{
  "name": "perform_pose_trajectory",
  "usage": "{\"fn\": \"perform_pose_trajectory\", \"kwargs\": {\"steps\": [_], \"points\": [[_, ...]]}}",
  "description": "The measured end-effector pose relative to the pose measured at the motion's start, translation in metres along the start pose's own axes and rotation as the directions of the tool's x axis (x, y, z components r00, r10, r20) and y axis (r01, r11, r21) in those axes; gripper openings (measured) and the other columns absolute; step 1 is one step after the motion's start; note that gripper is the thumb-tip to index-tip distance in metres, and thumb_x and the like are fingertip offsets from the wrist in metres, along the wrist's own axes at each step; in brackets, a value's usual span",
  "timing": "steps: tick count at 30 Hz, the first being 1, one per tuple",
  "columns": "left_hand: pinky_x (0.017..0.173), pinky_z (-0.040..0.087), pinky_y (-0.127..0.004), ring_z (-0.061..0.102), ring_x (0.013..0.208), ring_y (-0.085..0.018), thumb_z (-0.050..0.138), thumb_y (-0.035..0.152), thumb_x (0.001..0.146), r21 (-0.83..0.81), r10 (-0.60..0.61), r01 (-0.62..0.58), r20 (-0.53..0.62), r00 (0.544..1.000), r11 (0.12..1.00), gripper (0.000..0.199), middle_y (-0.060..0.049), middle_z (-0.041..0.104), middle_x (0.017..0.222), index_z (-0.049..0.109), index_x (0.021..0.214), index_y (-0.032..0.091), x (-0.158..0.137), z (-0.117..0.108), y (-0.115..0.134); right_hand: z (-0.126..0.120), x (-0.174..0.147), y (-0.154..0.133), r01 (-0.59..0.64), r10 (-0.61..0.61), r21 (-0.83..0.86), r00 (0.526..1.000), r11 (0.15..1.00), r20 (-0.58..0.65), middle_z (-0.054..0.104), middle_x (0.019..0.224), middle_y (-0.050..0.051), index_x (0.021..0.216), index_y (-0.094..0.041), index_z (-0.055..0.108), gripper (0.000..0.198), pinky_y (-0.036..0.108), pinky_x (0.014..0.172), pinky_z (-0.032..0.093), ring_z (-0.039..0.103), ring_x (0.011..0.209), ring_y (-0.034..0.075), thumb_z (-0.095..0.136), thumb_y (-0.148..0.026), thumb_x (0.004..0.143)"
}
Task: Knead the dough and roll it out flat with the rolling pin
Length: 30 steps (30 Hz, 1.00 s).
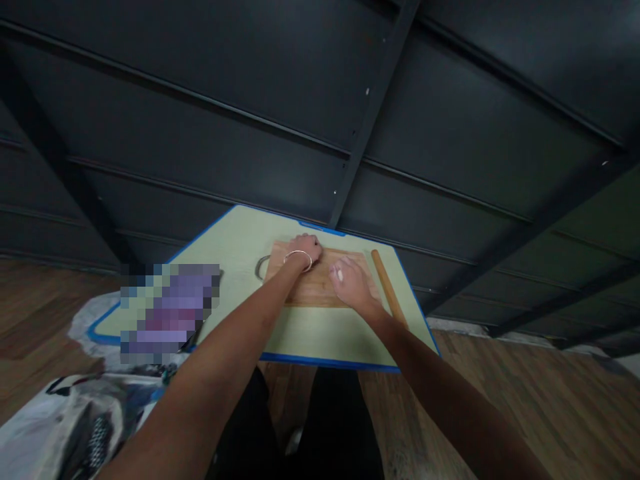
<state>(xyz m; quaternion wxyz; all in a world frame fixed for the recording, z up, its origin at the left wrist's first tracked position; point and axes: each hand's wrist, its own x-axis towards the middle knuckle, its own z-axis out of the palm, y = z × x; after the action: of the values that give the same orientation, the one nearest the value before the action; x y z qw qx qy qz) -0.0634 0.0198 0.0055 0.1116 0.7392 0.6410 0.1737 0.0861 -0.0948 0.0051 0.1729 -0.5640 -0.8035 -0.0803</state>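
Head view: the right hand (350, 280) pinches a white lump (340, 275) over the board (317, 288); the left hand's (306, 249) fingers curl, hold unclear. Bench (330, 333) room opens near; a rolling pin (386, 280) lies right.

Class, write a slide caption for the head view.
Left hand and right hand over a wooden board, a wooden rod alongside.

My left hand (306, 248) bears one slim, pale, ring-shaped bracelet (300, 251) at the wrist; my left forearm (235, 360), toward 7 o'clock, is bare. My right hand (351, 283) and right forearm (440, 377), toward 4 o'clock, are bare. Plain black trousers (345, 420) cover my legs at 6 o'clock.
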Motion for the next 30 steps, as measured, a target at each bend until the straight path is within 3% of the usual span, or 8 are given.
{"fn": "perform_pose_trajectory", "kwargs": {"steps": [5,12,17,22,25,30], "points": [[0.092,0.052,-0.037,0.068,0.110,-0.031,0.042,0.029,0.094,-0.048,-0.033,0.031,-0.024,0.999,0.998,0.043,-0.020,0.072,0.122,0.076,0.113,0.012,0.003,0.002,0.000,-0.009,0.015,-0.013,-0.028,0.041,-0.109,0.992,0.994,0.118,0.073,0.115,0.015,0.107,-0.015,0.071,0.043,0.037,0.096,0.047,0.065,0.108,0.026,0.030,-0.027,0.106],[0.092,0.052,-0.035,0.068,0.110,-0.030,0.045,0.027,0.092,-0.111,-0.092,0.091,-0.005,0.996,0.990,0.041,-0.022,0.072,0.121,0.076,0.112,0.010,0.006,0.002,0.001,-0.006,0.033,-0.020,-0.110,0.147,-0.176,0.966,0.978,0.213,0.074,0.109,0.018,0.106,-0.014,0.072,0.049,0.039,0.085,0.049,0.070,0.096,0.028,0.025,-0.029,0.107],[0.094,0.050,-0.034,0.068,0.110,-0.030,0.048,0.027,0.092,-0.115,-0.094,0.095,0.014,0.995,0.989,0.037,-0.020,0.072,0.120,0.077,0.108,0.011,0.003,-0.002,0.002,0.006,0.046,-0.011,0.016,0.021,-0.181,0.980,0.983,0.197,0.070,0.115,0.018,0.114,-0.011,0.067,0.041,0.041,0.099,0.044,0.061,0.110,0.028,0.029,-0.022,0.105],[0.095,0.050,-0.037,0.067,0.113,-0.031,0.034,0.030,0.099,-0.096,-0.099,0.098,-0.008,0.995,0.991,0.047,-0.021,0.072,0.121,0.076,0.110,0.010,0.002,-0.001,0.003,0.013,0.065,0.000,0.109,-0.076,-0.099,0.954,0.989,0.289,0.068,0.120,0.017,0.116,-0.011,0.066,0.042,0.040,0.102,0.041,0.059,0.110,0.026,0.030,-0.030,0.108],[0.098,0.048,-0.037,0.066,0.116,-0.030,0.030,0.032,0.101,-0.089,-0.107,0.104,-0.031,0.994,0.991,0.051,-0.021,0.072,0.122,0.075,0.113,0.009,0.001,-0.001,0.004,0.018,0.076,0.007,0.173,-0.147,-0.055,0.936,0.983,0.320,0.067,0.121,0.016,0.118,-0.011,0.066,0.037,0.038,0.102,0.041,0.060,0.110,0.025,0.034,-0.027,0.107],[0.097,0.048,-0.036,0.066,0.117,-0.029,0.028,0.031,0.103,-0.068,-0.103,0.101,-0.017,0.995,0.993,0.050,-0.019,0.071,0.123,0.074,0.112,0.012,0.001,-0.001,0.004,0.027,0.083,0.009,0.112,-0.109,0.005,0.953,0.994,0.282,0.068,0.120,0.015,0.119,-0.012,0.064,0.034,0.036,0.098,0.042,0.061,0.106,0.024,0.036,-0.024,0.105]]}}
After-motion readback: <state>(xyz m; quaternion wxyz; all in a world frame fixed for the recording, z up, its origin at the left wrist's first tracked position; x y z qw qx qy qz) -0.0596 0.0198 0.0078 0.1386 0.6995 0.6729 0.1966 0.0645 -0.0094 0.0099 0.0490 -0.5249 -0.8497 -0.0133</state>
